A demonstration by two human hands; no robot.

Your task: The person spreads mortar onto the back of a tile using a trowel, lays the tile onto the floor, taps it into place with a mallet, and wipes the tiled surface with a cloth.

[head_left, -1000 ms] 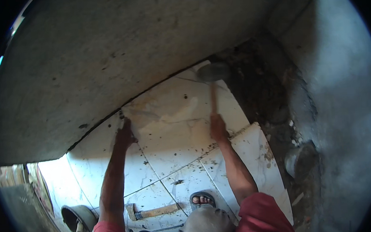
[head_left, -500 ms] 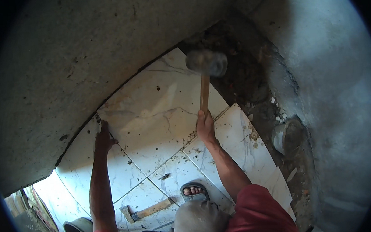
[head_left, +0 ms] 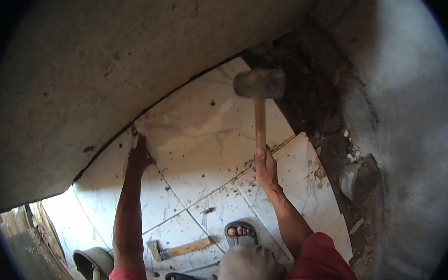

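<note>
My right hand [head_left: 266, 169] grips the wooden handle of a rubber mallet [head_left: 259, 84]. The mallet's dark grey head is over the far right part of a large white marbled tile [head_left: 199, 146]; whether it touches is hard to tell. At that tile's left corner, beside the wall, my left hand [head_left: 141, 154] rests with fingers stretched along the joint, holding nothing. Bits of mortar are scattered over the tile and its joints. A hammer [head_left: 182, 249] with a wooden handle lies on nearer tiles, left of my sandalled foot [head_left: 241, 232].
A rough concrete wall [head_left: 87, 76] runs along the far left, and another wall [head_left: 413, 128] stands at right. Dark bare soil [head_left: 314, 103] borders the tiles, with a pale round pipe-like piece [head_left: 359, 179] in it. A black bucket [head_left: 94, 263] sits at lower left.
The view has shifted, so the scene sits farther right. Against the tile, the mallet head has moved a little left and nearer, and looks less blurred. My left hand stays at the corner.
</note>
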